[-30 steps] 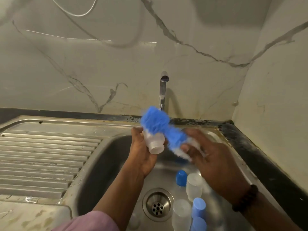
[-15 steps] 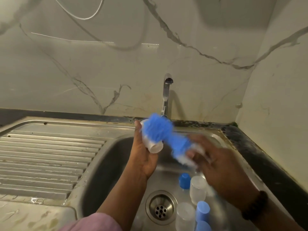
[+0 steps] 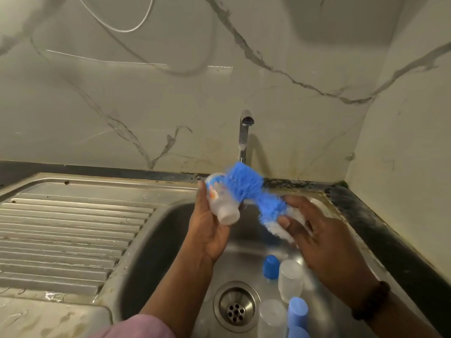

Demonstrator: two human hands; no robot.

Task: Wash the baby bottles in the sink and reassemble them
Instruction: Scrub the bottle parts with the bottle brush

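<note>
Over the sink (image 3: 156,230), the left hand (image 3: 210,230) grips a small clear baby bottle (image 3: 220,203), tilted with its base up and away and its open neck pointing down toward the basin. The right hand (image 3: 324,237) is closed around the pale lower end of a blue bottle brush (image 3: 253,191), whose fluffy head presses against the bottle's side near the base. Compared with a second ago, the brush head has slid up the bottle's outside, from around the neck toward the base, and the bottle has turned enough to show a printed patch; both are blurred. I take that as scrubbing in full swing, the outside being worked over, with rinsing yet to come, since no water shows at the tap (image 3: 244,132). Near the drain (image 3: 236,306) toward the sink's right side lie two blue caps (image 3: 270,266) (image 3: 297,311) and frosted bottle parts (image 3: 290,279), so reassembly looks some way off.
</note>
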